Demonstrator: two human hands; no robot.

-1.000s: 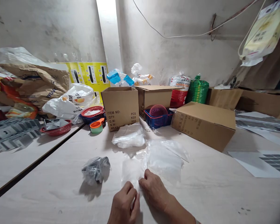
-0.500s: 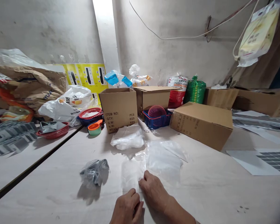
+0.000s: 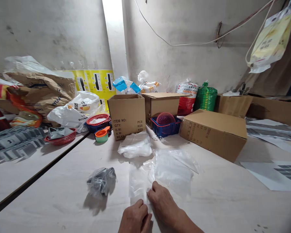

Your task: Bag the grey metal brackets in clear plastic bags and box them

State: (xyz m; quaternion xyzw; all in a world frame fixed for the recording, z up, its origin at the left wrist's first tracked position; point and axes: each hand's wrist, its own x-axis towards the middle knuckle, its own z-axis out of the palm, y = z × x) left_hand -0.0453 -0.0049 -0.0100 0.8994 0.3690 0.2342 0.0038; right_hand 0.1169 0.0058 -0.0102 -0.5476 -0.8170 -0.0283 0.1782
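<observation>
A small clear plastic bag (image 3: 140,181) lies flat on the pale table (image 3: 220,200) in front of me. My left hand (image 3: 135,220) and my right hand (image 3: 162,205) meet at its near edge, fingers curled and pinched on the plastic. To the left, a bagged bundle of grey metal parts (image 3: 102,182) sits apart from both hands. Further clear bags (image 3: 173,168) are spread just beyond my right hand, and a crumpled pile of them (image 3: 135,147) lies further back.
Cardboard boxes (image 3: 127,115) (image 3: 213,132) stand behind the bags, with a blue basket (image 3: 166,124) between them. Red baskets (image 3: 60,135), an orange and green tape roll (image 3: 102,135), grey metal brackets (image 3: 14,144), sacks and plastic bags crowd the left. Printed sheets (image 3: 276,173) lie right.
My hands keep pinching the bag's near edge, the left one drawing closer to the right. The view has shifted slightly; nothing else on the table has moved.
</observation>
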